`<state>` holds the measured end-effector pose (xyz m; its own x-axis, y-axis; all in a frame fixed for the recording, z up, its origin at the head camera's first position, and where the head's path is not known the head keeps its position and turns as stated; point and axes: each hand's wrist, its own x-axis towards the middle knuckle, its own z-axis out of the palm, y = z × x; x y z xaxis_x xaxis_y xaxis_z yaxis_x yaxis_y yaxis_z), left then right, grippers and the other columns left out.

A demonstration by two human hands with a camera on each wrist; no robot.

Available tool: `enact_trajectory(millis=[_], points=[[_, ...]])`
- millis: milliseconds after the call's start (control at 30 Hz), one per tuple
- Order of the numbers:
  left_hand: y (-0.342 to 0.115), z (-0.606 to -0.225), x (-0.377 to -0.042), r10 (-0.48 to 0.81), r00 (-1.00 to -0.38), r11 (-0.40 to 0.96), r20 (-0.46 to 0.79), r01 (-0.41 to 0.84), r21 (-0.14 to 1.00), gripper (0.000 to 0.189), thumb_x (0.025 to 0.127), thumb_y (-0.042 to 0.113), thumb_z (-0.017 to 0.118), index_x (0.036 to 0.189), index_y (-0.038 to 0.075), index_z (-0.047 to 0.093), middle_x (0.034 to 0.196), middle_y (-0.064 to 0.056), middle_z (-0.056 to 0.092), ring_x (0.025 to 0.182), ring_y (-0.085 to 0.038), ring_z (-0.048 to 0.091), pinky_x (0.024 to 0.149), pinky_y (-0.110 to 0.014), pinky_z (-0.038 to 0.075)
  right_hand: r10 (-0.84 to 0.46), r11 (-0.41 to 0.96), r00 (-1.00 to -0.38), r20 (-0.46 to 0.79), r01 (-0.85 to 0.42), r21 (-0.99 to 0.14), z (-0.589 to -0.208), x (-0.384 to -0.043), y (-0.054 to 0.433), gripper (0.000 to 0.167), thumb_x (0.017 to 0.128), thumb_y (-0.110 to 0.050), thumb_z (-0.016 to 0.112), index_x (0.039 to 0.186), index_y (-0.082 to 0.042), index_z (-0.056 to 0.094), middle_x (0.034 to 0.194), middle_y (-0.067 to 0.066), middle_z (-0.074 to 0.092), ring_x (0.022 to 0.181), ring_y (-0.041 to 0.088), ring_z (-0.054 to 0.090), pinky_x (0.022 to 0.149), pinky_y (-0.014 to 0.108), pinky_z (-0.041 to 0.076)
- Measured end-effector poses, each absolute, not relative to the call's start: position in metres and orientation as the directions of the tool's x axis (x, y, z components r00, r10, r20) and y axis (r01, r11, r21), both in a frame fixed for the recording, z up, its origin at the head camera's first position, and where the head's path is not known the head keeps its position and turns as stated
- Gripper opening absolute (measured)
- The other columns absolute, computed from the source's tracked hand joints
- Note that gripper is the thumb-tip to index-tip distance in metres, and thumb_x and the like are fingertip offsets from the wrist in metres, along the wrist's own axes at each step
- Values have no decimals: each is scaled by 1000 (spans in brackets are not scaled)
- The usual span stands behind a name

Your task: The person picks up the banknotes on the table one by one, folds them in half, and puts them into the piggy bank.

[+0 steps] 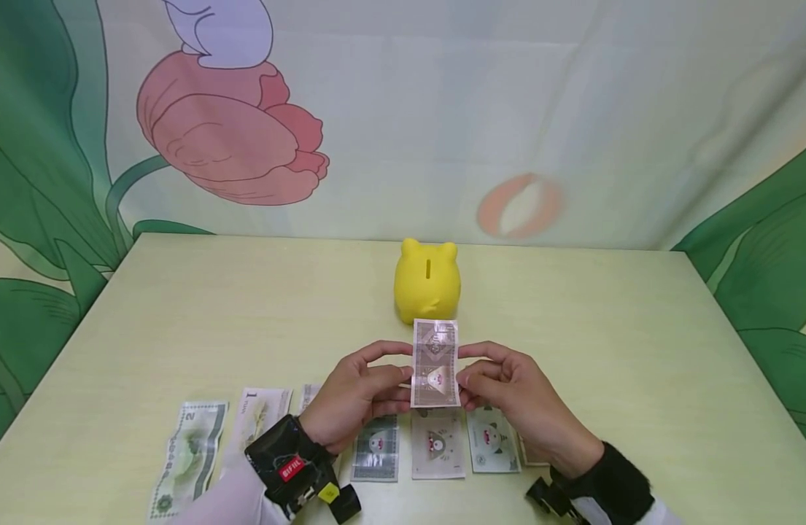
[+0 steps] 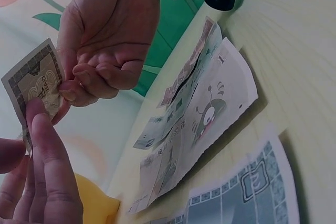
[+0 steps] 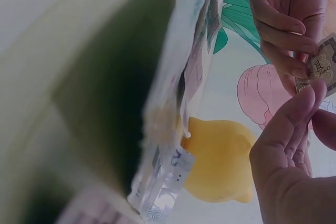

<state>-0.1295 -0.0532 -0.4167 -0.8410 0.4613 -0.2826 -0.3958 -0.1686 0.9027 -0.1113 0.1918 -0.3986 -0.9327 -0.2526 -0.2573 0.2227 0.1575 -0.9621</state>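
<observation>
A small brownish-pink play banknote (image 1: 435, 364) is held up lengthwise in front of a yellow piggy bank (image 1: 427, 283). My left hand (image 1: 363, 394) pinches its left edge between thumb and fingers. At the opposite edge, my right hand (image 1: 514, 390) grips it the same way. In the left wrist view, the note's back (image 2: 39, 80) carries the print "1 JIAO". Below the hands lie a blue-grey banknote (image 1: 376, 450), a pale pinkish banknote (image 1: 437, 446) and a green banknote (image 1: 493, 441). The piggy bank has a slot in its top.
Toward the left lie a green-edged banknote marked 2 (image 1: 189, 456) and a pale one marked 1 (image 1: 261, 412). Another banknote (image 1: 308, 394) is partly covered by my left hand; one more (image 1: 532, 453) peeks out under my right wrist. A printed curtain (image 1: 403, 131) hangs behind the table (image 1: 606, 321).
</observation>
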Motion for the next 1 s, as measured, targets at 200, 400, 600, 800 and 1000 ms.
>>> enact_trajectory(millis=[200, 400, 600, 800, 1000], points=[[-53, -418, -129, 459, -845, -180, -274, -391, 903, 39, 103, 10, 60, 140, 1, 55, 98, -3, 79, 79, -11, 75, 77, -27, 63, -255, 150, -933, -256, 223, -963, -398, -111, 193, 38, 101, -9, 62, 138, 1, 55, 96, 3, 75, 81, 16, 68, 78, 27, 61], [-52, -419, -129, 447, -854, -168, -267, -373, 913, 28, 102, 10, 60, 127, -3, 66, 109, -8, 75, 82, -11, 73, 76, -24, 62, -270, 176, -928, -255, 213, -961, -397, -111, 194, 32, 102, -12, 63, 132, 0, 62, 103, 7, 77, 85, 18, 69, 81, 28, 61], [-50, -417, -128, 435, -851, -120, -294, -379, 918, 28, 103, 10, 59, 124, -5, 68, 116, -7, 72, 87, -12, 72, 79, -23, 62, -272, 179, -927, -258, 215, -960, -395, -110, 195, 27, 103, -12, 62, 126, 1, 68, 114, 11, 76, 90, 19, 70, 83, 29, 62], [-50, -414, -128, 421, -854, -92, -308, -378, 921, 29, 103, 12, 58, 125, -4, 68, 121, -10, 71, 90, -13, 72, 81, -24, 62, -263, 176, -927, -267, 226, -958, -395, -109, 194, 27, 102, -13, 62, 124, -1, 71, 119, 11, 73, 92, 20, 70, 85, 29, 61], [-49, -416, -129, 413, -862, -58, -294, -346, 936, 32, 97, 8, 67, 127, -2, 68, 115, -10, 75, 92, -14, 71, 81, -26, 62, -265, 173, -925, -272, 232, -957, -395, -110, 194, 33, 98, -15, 69, 128, -3, 68, 119, 11, 73, 95, 21, 72, 85, 32, 62]])
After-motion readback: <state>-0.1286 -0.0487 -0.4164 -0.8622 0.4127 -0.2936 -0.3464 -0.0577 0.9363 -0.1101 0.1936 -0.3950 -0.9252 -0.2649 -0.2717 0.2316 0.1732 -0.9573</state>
